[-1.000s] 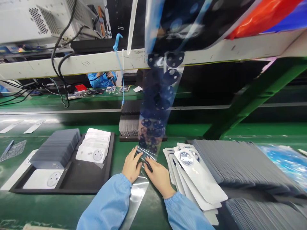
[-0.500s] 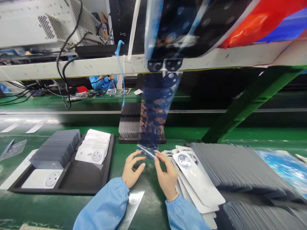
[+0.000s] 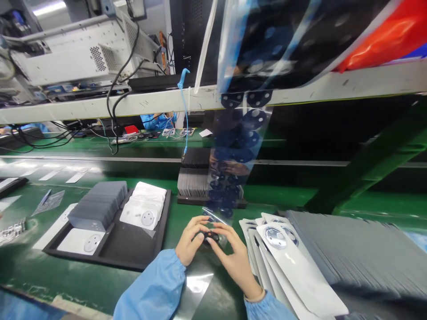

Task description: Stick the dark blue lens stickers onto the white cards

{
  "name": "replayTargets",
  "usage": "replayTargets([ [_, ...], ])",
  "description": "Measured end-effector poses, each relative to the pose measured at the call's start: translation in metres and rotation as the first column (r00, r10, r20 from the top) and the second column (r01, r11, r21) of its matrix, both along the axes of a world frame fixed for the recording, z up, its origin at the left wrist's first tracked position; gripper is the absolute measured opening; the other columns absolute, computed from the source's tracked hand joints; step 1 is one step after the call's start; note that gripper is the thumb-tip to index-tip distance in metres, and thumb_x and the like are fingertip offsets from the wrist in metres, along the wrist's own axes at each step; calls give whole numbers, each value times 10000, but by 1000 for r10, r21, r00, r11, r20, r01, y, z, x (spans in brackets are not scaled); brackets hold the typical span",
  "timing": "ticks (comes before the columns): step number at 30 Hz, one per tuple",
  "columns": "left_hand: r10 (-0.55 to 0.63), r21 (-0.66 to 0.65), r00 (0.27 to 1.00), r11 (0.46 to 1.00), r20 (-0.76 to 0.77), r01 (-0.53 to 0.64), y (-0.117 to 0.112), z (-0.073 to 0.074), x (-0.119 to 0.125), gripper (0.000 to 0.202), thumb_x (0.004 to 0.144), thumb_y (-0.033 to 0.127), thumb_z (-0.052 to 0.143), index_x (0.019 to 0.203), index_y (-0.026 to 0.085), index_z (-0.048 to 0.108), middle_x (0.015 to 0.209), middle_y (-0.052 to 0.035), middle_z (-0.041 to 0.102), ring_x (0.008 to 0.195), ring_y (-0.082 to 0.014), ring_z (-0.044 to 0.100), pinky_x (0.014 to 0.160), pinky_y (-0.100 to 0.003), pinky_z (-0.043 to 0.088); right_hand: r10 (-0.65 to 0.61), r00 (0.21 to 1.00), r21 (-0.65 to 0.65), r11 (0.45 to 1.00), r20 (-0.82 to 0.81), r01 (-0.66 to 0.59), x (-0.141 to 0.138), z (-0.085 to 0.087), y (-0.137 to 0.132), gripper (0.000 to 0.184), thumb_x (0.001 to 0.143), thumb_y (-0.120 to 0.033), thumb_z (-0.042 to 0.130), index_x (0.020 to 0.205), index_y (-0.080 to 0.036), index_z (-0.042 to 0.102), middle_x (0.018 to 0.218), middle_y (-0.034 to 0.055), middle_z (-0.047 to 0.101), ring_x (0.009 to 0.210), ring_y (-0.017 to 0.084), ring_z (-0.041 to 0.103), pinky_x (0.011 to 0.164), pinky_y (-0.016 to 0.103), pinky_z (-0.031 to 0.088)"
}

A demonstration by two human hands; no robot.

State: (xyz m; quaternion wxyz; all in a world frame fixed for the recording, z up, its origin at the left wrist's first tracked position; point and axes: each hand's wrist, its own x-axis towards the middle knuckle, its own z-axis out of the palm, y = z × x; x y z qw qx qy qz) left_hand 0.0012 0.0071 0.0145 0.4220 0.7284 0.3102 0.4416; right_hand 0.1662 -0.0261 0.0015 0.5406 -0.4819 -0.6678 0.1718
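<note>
A clear strip (image 3: 248, 153) carrying rows of round dark stickers with holes hangs from the shelf down to my hands. A small round black sticker (image 3: 211, 237) sits between my fingertips at the strip's lower end. My left hand (image 3: 191, 242) has thumb and fingers closed at the sticker's left side. From the right, the fingers of my right hand (image 3: 235, 253) close on the same piece; the exact contact is partly hidden. A fanned pile of white phone-shaped panels (image 3: 293, 271) with round camera cutouts lies just right of my right hand.
A black divided tray (image 3: 126, 253) at left holds grey sheets (image 3: 98, 204) and white panels (image 3: 143, 206). Long stacks of grey sheets (image 3: 363, 244) fill the right. Behind stand a smaller stack (image 3: 192, 181) and a green slanted post (image 3: 367, 164). A co-worker's blue sleeve (image 3: 155, 121) shows beyond.
The view has shifted, so the bench sits further right and lower. My hands have come together, and the black sticker now shows between my fingertips at the strip's end.
</note>
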Motion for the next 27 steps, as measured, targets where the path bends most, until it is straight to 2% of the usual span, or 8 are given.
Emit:
replayTargets([
  [2, 31, 13, 997, 999, -66, -30, 3, 4, -4, 516, 969, 520, 284, 993, 179, 671, 1314, -144, 548, 1207, -266, 526, 1059, -460, 399, -48, 998, 17, 999, -42, 48, 0, -2, 0, 139, 876, -361, 619, 877, -240, 686, 976, 82, 683, 920, 247, 656, 837, 442, 529],
  [5, 284, 168, 918, 955, -277, -244, 15, 8, -26, 370, 967, 356, 355, 1197, 200, 600, 1345, -126, 540, 1272, -256, 474, 1088, -471, 358, -53, 987, 15, 998, -152, 56, 1, -2, 0, 148, 844, -367, 663, 795, -228, 672, 862, 64, 681, 830, 234, 654, 796, 421, 531],
  [9, 635, 376, 453, 755, -626, -538, 27, 10, -87, 542, 779, 92, 510, 1321, 114, 507, 1494, -187, 375, 1413, -325, 278, 1161, -540, 174, -49, 967, -89, 996, -250, 28, 2, -1, 2, 194, 798, -411, 697, 846, -225, 667, 938, 80, 671, 904, 246, 636, 788, 399, 537],
  [12, 551, 309, 200, 691, -810, -654, 24, 6, -133, 761, 676, 38, 574, 1413, 157, 426, 1589, -169, 172, 1463, -360, 85, 1164, -567, 100, -56, 960, -161, 987, -275, 11, 1, -7, 4, 250, 780, -450, 698, 895, -230, 673, 1086, 106, 641, 1008, 270, 608, 772, 393, 537],
  [15, 444, 224, 162, 694, -881, -684, 20, 0, -159, 891, 662, 71, 646, 1471, 270, 330, 1609, -143, 78, 1461, -374, 25, 1142, -600, 113, -28, 956, -196, 980, -292, -31, -1, -13, 6, 239, 785, -452, 689, 878, -233, 674, 1102, 106, 639, 1025, 279, 601, 790, 411, 524],
  [21, 598, 383, 158, 672, -786, -634, 27, -1, -165, 788, 679, 271, 792, 1393, 315, 462, 1616, -118, 37, 1451, -400, -41, 1133, -626, 55, -19, 923, -267, 959, -385, -91, -6, -16, 5, 267, 774, -485, 689, 831, -225, 680, 1060, 110, 662, 1028, 293, 603, 801, 421, 520],
  [24, 699, 455, 224, 641, -679, -618, 31, 3, -160, 613, 654, 284, 818, 1232, 261, 615, 1595, -139, 173, 1459, -394, 54, 1140, -618, 65, -31, 898, -284, 953, -438, -105, -5, -13, 5, 286, 753, -503, 701, 803, -221, 682, 1026, 105, 674, 1007, 289, 614, 781, 401, 533],
  [27, 836, 483, 356, 537, -418, -692, 33, 9, -156, 282, 679, 262, 782, 942, 215, 692, 1410, -136, 519, 1382, -341, 354, 1170, -537, 108, -53, 883, -302, 948, -467, -103, -4, -10, 5, 304, 732, -513, 716, 781, -214, 690, 987, 100, 684, 958, 279, 627, 762, 382, 539],
])
